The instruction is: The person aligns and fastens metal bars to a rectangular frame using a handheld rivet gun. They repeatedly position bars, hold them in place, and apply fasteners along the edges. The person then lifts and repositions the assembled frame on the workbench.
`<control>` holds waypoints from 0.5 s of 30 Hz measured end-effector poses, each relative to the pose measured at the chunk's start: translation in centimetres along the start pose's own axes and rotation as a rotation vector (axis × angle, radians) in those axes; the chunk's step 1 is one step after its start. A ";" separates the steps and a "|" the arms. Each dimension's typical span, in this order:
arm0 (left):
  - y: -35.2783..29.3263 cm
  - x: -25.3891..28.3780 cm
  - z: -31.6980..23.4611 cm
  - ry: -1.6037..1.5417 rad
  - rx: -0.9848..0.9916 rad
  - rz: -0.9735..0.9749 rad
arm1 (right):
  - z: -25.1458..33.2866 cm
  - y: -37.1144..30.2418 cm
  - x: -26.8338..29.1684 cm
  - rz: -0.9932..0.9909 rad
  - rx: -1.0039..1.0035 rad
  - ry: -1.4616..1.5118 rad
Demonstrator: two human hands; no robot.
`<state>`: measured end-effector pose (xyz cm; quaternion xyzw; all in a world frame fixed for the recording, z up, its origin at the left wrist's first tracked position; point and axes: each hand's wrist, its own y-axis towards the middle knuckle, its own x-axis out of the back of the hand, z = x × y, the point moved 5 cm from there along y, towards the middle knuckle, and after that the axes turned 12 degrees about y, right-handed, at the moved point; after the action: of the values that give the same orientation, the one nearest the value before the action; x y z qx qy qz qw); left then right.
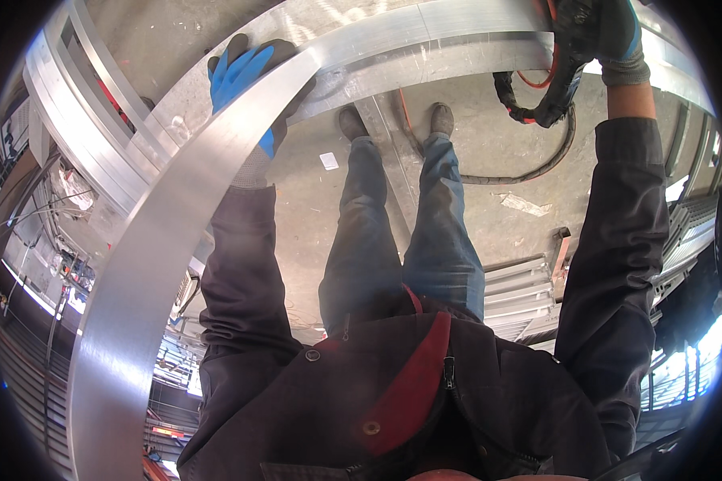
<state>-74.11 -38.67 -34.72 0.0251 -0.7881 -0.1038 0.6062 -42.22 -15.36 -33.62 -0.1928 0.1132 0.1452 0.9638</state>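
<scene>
A long bare aluminium beam (148, 248) runs up the left side, bending in the fisheye view, and joins another aluminium length (449, 32) that crosses ahead of me. My left hand (245, 76), in a blue and black glove, lies with its fingers spread at the corner where the two meet; the beam covers part of it. At the upper right my right hand (618, 36), also gloved, is closed around a black-wrapped cable bundle (569, 72) beside the crossing length. Its fingers are partly hidden, and whatever tool the bundle leads to cannot be made out.
A dark hose (529, 172) loops over the concrete floor, with an orange cord (407, 120) near my shoes. Scraps of paper (525, 204) lie there too. More aluminium lengths (88, 112) stand at left, and slatted metal pieces (517, 293) lie at right.
</scene>
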 end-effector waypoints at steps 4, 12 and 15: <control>-0.6 -0.5 0.4 0.011 0.022 0.012 | 0.1 0.0 -0.3 -0.003 -0.005 -0.003; -0.7 -0.5 0.5 -0.022 0.032 0.094 | 0.6 -0.3 -0.9 0.010 0.066 -0.088; -1.1 -0.3 0.6 0.033 0.054 -0.009 | 0.8 0.0 -1.1 -0.029 0.010 -0.062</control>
<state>-74.73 -39.62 -35.38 0.0466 -0.7805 -0.0850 0.6176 -43.11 -15.34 -32.61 -0.1851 0.0813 0.1366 0.9698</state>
